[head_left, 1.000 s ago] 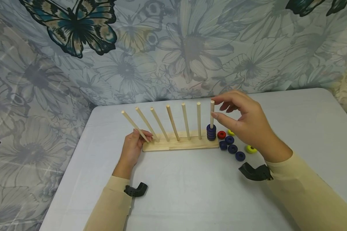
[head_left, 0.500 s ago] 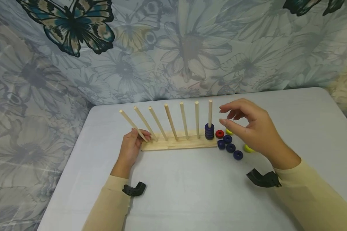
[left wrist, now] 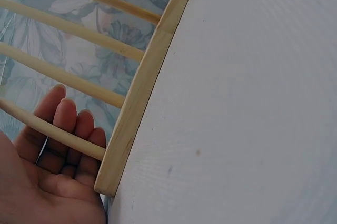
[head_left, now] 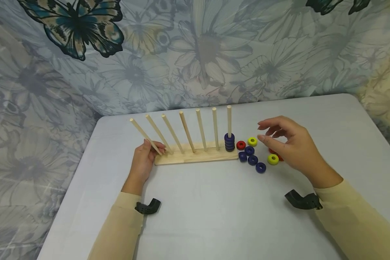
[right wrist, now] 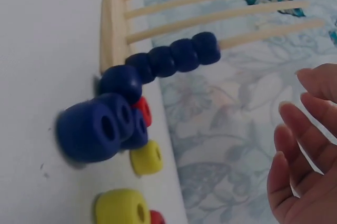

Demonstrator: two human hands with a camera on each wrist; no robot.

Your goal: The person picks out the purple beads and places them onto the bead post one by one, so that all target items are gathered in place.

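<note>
A wooden rack has a flat base (head_left: 196, 157) and a row of several upright pegs. My left hand (head_left: 142, 160) holds its left end, with the fingers behind the leftmost peg (left wrist: 58, 133) and the thumb in front. On the rightmost peg (head_left: 229, 121) sits a stack of dark blue beads (right wrist: 176, 57). My right hand (head_left: 292, 146) hovers right of the rack, fingers bent and parted, nothing between them. Beneath and left of it lie loose blue beads (head_left: 252, 160), a red bead (head_left: 241, 145) and yellow beads (head_left: 273, 159). More red shows partly behind the hand.
The white-covered table (head_left: 195, 216) extends in front of the rack and to both sides. Behind it hangs a floral and butterfly cloth (head_left: 211, 50). A black wrist mount (head_left: 303, 199) sits on the right sleeve, another (head_left: 148, 206) on the left.
My right hand has let go of the rightmost peg's top and drawn away to the right, over the loose beads. The left hand stays at the rack's left end. The head view has shifted slightly.
</note>
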